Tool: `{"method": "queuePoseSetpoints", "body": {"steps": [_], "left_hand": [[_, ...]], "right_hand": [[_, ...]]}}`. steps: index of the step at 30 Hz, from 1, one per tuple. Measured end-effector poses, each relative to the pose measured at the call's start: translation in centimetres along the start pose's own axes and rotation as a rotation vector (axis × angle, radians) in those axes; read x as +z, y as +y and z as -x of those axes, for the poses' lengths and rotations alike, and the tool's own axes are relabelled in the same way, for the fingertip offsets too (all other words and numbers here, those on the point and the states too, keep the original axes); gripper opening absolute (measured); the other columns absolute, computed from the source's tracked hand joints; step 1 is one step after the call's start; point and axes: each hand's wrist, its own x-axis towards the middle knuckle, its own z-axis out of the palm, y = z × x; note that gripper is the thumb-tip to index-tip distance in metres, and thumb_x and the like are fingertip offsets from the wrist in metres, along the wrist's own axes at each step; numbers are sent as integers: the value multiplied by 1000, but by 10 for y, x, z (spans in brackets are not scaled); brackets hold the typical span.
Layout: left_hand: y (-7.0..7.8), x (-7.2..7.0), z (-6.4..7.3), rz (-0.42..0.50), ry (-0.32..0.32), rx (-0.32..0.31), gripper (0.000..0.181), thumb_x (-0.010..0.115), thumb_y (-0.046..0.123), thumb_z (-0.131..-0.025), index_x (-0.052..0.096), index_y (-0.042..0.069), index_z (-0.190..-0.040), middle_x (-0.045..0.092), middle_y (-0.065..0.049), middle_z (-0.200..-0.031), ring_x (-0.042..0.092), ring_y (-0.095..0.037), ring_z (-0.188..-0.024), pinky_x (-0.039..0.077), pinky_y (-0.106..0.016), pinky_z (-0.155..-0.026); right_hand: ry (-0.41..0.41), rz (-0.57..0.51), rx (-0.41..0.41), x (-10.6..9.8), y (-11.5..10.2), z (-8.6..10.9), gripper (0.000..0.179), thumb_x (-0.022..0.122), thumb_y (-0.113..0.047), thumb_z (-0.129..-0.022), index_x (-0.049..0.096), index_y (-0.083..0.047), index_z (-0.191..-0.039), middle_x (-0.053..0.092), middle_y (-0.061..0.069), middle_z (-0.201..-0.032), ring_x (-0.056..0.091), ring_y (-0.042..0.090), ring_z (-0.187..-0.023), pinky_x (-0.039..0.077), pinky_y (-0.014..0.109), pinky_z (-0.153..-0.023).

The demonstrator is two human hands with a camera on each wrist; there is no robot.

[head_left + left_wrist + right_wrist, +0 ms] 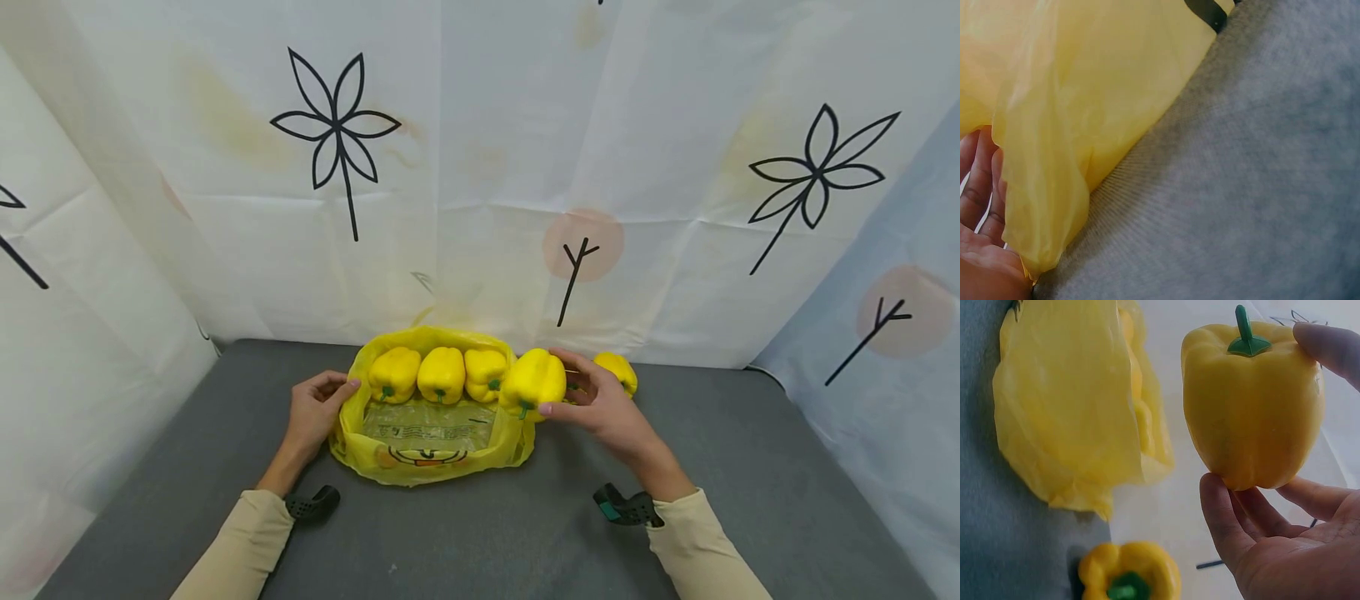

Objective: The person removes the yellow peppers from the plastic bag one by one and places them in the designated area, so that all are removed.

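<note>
A yellow plastic bag (420,468) lies on the grey table with its mouth spread open and a printed face on its front. Along its back wall sit three yellow bell peppers (441,375) in a row. My left hand (315,412) pinches the bag's left rim; in the left wrist view, yellow plastic (1047,206) partly hides the fingers. Over the bag's right rim, my right hand (600,408) holds another yellow bell pepper (1250,412) between thumb and fingertips, with its green stem toward the thumb side.
Behind my right hand, a further yellow bell pepper (618,372) rests on the grey table (465,542), near its back edge. White cloth (480,167) with printed flowers and trees hangs behind the table and along both sides.
</note>
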Motion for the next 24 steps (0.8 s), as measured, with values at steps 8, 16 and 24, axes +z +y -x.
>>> {"method": "queuePoseSetpoints", "body": {"steps": [8, 16, 24], "left_hand": [[1, 1, -1, 7, 9, -14, 23, 72, 11, -97, 70, -11, -102, 70, 7, -82, 65, -9, -71, 55, -21, -63], [0, 0, 0, -2, -1, -4, 23, 71, 12, -97, 70, -11, -102, 70, 5, -84, 65, -9, -72, 55, -21, -64], [1, 0, 0, -2, -3, 4, 23, 71, 11, -97, 70, -11, -101, 70, 5, -84, 65, -9, -71, 55, -21, -63]], "right_hand": [[20, -13, -29, -16, 1, 6, 83, 75, -3, -91, 27, -1, -159, 36, 20, -154, 49, 39, -132, 53, 28, -95], [63, 31, -35, -27, -2, 10, 79, 73, -4, -93, 28, -1, -158, 37, 21, -153, 52, 37, -129, 53, 26, -93], [112, 56, -16, -41, -5, 15, 78, 71, -5, -95, 27, -2, -159, 35, 19, -154, 49, 29, -129, 52, 23, -93]]}}
